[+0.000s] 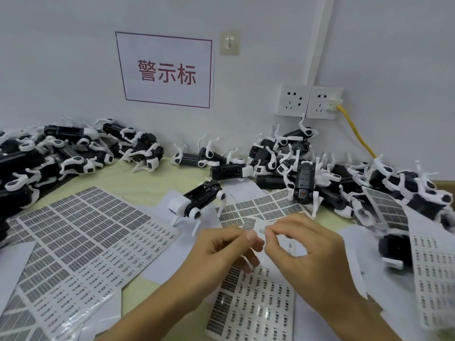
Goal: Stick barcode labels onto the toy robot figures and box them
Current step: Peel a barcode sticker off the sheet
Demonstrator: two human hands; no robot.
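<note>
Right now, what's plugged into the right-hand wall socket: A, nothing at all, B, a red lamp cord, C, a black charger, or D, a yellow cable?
D: a yellow cable runs from a white plug in the right-hand socket down toward the toy robots piled along the wall.

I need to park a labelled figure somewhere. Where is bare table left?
Bare green table shows as a strip between the left pile of toy robot dogs, the big label sheet and the lone dog. The right pile and the label sheets near both hands are crowded.
</note>
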